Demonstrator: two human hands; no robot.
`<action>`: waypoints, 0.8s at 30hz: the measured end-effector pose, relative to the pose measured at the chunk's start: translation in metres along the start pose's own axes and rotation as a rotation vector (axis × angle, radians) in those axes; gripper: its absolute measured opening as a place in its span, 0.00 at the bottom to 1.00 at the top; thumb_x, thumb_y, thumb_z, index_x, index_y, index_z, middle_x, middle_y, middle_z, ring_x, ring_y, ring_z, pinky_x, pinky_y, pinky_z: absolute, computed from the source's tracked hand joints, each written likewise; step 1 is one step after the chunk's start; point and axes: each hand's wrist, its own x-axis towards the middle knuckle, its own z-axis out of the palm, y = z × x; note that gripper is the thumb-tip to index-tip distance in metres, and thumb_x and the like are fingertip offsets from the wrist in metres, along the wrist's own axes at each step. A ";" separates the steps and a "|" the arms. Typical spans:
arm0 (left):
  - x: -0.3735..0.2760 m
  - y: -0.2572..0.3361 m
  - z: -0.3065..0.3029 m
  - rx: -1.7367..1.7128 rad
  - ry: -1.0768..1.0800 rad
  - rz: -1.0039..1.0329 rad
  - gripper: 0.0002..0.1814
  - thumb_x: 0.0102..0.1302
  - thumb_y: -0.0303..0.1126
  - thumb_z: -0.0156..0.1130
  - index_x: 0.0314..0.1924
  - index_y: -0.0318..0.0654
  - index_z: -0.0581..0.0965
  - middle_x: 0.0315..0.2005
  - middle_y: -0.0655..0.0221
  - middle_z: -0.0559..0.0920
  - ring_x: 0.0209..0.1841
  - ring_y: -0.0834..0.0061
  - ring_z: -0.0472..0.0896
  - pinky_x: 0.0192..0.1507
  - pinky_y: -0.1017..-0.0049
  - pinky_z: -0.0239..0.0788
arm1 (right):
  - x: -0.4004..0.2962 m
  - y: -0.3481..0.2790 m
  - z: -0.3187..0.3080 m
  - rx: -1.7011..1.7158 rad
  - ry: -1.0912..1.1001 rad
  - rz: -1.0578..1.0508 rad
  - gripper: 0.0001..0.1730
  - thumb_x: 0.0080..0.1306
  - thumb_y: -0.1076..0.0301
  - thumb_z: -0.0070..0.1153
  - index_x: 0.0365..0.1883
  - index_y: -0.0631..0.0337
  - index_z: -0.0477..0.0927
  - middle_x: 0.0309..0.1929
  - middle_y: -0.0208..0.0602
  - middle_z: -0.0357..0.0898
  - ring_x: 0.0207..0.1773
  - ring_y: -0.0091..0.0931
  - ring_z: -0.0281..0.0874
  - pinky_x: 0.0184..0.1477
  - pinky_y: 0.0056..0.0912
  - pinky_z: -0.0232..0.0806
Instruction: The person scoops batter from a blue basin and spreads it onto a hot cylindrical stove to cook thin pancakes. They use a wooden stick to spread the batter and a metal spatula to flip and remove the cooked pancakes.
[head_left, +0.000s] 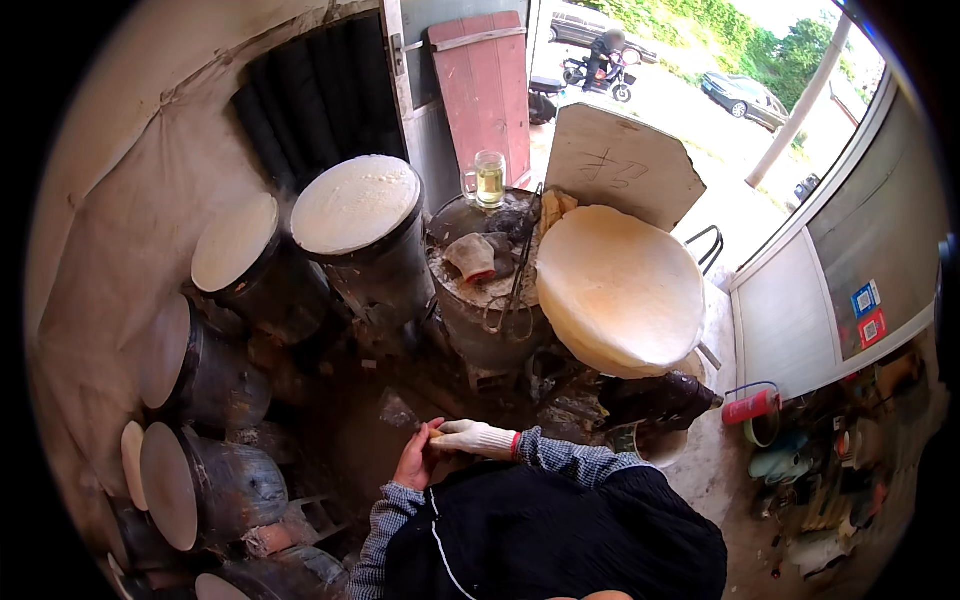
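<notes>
My right hand (474, 439), in a white knitted work glove with a red cuff edge, holds the yellowish handle (435, 433) of a scraper. Its flat, stained blade (397, 409) points away from me to the left. Bare, my left hand (414, 459) closes its fingers at the same handle beside the glove. Ahead stands a drum stove with a pale batter-covered round griddle (356, 202). A second coated griddle (236, 244) sits to its left. On the right rests a wide stack of thin round flatbreads (622, 289), slightly curled at the rim.
A middle drum (487, 334) carries a glass mug (490, 180) of pale liquid, a used glove (471, 257) and metal tongs (516, 289). More drum stoves (225, 480) line the left. A pink wooden board (484, 94) leans behind; a person (600, 60) stands by a scooter outside.
</notes>
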 end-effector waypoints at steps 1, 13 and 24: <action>-0.005 -0.001 -0.005 -0.015 0.011 0.022 0.22 0.75 0.46 0.48 0.59 0.38 0.73 0.48 0.68 0.80 0.49 0.73 0.78 0.52 0.71 0.72 | 0.017 0.012 0.000 -0.018 -0.060 0.023 0.26 0.69 0.49 0.56 0.55 0.61 0.77 0.39 0.27 0.77 0.38 0.17 0.72 0.39 0.21 0.66; -0.069 0.007 -0.036 -0.187 0.360 0.486 0.21 0.76 0.45 0.47 0.59 0.39 0.72 0.54 0.65 0.77 0.56 0.70 0.74 0.59 0.66 0.66 | 0.070 -0.054 0.038 -0.536 -0.403 0.058 0.32 0.67 0.45 0.52 0.61 0.58 0.72 0.47 0.35 0.79 0.48 0.27 0.78 0.44 0.30 0.74; -0.089 -0.018 -0.045 -0.241 0.566 0.617 0.22 0.76 0.44 0.45 0.61 0.39 0.70 0.56 0.66 0.75 0.59 0.72 0.73 0.61 0.69 0.63 | 0.116 -0.037 0.066 -0.240 -0.629 0.233 0.22 0.68 0.57 0.55 0.55 0.61 0.77 0.37 0.32 0.80 0.36 0.19 0.79 0.37 0.24 0.71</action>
